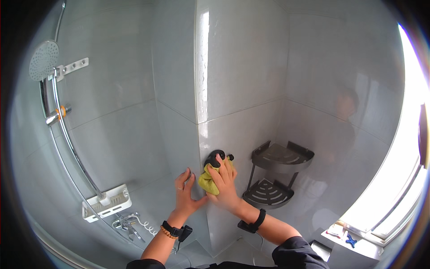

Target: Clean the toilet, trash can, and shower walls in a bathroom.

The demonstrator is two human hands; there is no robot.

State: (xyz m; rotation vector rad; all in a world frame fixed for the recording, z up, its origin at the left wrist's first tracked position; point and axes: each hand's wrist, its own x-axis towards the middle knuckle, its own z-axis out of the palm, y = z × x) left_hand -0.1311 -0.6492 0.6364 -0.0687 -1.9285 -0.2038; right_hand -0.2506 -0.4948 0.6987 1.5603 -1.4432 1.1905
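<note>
My right hand presses a crumpled yellow-green cloth against a black wall-mounted fixture on the tiled wall, close to its outer corner. My left hand is to the left of the cloth, fingers curved and apart, near the wall corner, with nothing in it. Whether its fingertips touch the tile cannot be told. A black strap device sits on each wrist, and a beaded bracelet is on the left one.
A black two-tier corner shelf hangs right of my hands. At left are a shower head, a curved chrome rail, a white basket and a chrome mixer tap. A window ledge with small items lies lower right.
</note>
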